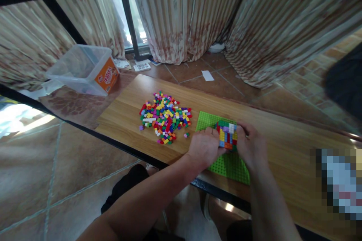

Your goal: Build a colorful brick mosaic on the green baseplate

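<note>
A block built of many-coloured toy bricks (pixel 227 135) stands over the green baseplate (pixel 229 167); whether it is fixed to the plate I cannot tell. From its left side my left hand (pixel 205 146) grips it, fingers curled against the wall of bricks. On the opposite side my right hand (pixel 251 145) holds it, with the thumb pressed near the white brick at the top corner. Yellow, blue, red, orange and purple bricks show on the face between my hands. To the left of the baseplate lies a pile of loose toy bricks (pixel 166 116).
The wooden table (pixel 124 111) has a dark edge facing me. Beyond its left end stands a clear plastic tub (pixel 82 71) with an orange label. Curtains (pixel 181 19) hang behind. A pixelated patch (pixel 342 184) covers something at the table's right.
</note>
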`<state>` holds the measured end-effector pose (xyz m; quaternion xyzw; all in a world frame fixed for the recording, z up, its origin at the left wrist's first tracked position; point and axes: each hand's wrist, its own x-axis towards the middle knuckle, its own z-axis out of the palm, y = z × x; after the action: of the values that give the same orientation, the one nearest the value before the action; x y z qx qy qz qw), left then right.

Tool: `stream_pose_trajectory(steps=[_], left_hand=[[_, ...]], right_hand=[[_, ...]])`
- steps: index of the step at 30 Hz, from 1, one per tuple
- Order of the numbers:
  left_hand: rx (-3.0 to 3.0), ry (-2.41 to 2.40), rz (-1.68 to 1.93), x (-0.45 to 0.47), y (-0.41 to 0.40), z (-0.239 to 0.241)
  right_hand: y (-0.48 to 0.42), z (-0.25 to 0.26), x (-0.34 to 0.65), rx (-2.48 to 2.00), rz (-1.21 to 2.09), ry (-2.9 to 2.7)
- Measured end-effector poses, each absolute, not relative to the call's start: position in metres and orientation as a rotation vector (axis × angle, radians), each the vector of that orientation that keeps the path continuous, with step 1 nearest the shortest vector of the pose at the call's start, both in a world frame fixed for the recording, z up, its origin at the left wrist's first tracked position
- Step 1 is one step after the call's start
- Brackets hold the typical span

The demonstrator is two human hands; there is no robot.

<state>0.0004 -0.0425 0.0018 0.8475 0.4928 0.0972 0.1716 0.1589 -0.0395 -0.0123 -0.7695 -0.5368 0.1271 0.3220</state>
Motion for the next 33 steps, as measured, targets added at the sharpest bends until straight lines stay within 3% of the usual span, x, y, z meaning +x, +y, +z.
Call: stream_pose_trajectory(steps=[33], left_hand=[[2.369, 1.348, 0.194, -0.013, -0.033, 0.005]], right_hand=[[-0.041, -0.026, 0.154, -1.951, 0.310, -1.434]])
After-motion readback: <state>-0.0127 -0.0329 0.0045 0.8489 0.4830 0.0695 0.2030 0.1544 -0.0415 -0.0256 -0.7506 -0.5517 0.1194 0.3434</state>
